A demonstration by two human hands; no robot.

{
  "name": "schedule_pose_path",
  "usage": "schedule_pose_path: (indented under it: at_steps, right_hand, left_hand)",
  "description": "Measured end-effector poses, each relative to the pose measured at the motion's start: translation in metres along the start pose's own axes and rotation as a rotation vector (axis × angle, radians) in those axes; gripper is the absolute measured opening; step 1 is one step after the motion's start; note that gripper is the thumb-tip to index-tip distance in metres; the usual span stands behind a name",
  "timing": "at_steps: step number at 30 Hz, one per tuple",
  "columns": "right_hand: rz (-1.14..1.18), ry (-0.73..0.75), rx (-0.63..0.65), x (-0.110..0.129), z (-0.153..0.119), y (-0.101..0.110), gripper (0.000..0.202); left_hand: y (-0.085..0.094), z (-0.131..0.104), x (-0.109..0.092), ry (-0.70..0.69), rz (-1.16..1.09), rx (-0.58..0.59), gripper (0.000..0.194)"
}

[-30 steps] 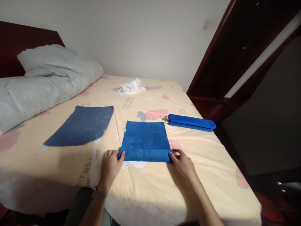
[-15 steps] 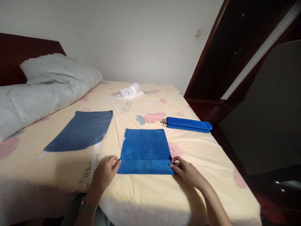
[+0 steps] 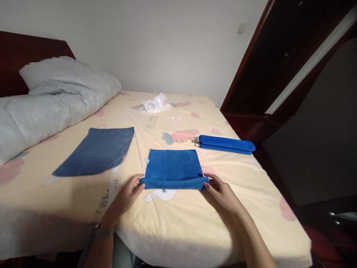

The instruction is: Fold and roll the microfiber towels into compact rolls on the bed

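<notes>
A bright blue cloth (image 3: 173, 163) lies on the bed, its near edge folded over into a thick band. At the left end of that band, my left hand (image 3: 133, 191) pinches the cloth between thumb and fingers. My right hand (image 3: 221, 191) grips the band's right end the same way. A small white tag shows on the cloth's left edge. To the left, a grey-blue cloth (image 3: 97, 150) is spread flat. Beyond my right hand lies a blue cloth folded into a long narrow strip (image 3: 227, 144), with tags at its left end.
The bed sheet (image 3: 178, 230) has carrot and rabbit prints. A crumpled white plastic bag (image 3: 156, 103) sits near the far side. A grey quilt (image 3: 61, 93) is heaped at the left by a dark headboard (image 3: 30, 52). Dark furniture (image 3: 259, 63) stands beyond the bed's right edge.
Both hands have moved away from me with the near edge of the blue cloth. The folded band has turned over further, the flat part is shorter, and a rabbit print now shows below it.
</notes>
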State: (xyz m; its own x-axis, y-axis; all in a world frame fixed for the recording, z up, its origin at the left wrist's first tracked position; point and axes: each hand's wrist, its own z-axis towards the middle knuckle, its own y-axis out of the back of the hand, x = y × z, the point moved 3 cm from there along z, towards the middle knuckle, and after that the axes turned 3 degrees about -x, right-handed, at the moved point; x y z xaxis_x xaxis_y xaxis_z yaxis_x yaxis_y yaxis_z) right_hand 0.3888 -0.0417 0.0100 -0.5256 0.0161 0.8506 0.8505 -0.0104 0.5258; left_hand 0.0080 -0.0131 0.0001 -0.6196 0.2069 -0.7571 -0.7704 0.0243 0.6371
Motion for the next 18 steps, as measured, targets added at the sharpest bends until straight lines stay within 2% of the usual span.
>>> schedule_pose_path:
  at_steps: [3,5,7,11,15,18]
  right_hand:
    - [-0.006,-0.067,-0.187,-0.007,0.012,-0.003,0.042]
    - [-0.028,-0.103,-0.258,-0.010,0.019,-0.005,0.042]
    - [-0.035,-0.132,-0.265,-0.011,0.025,-0.007,0.043]
    - [-0.084,-0.188,-0.238,-0.013,0.030,-0.009,0.046]
    - [-0.174,-0.230,-0.225,-0.017,0.030,-0.014,0.049]
    - [-0.159,-0.204,-0.229,-0.016,0.030,-0.019,0.047]
  left_hand:
    - [-0.003,0.011,-0.005,0.055,0.072,-0.148,0.049]
    - [-0.003,0.017,-0.011,0.074,0.157,-0.241,0.044]
    - [-0.005,0.020,-0.014,0.126,0.218,-0.248,0.038]
    - [-0.009,0.022,-0.019,0.206,0.295,-0.194,0.041]
    - [-0.014,0.022,-0.018,0.215,0.301,-0.238,0.035]
    - [-0.019,0.023,-0.012,0.230,0.254,-0.288,0.032]
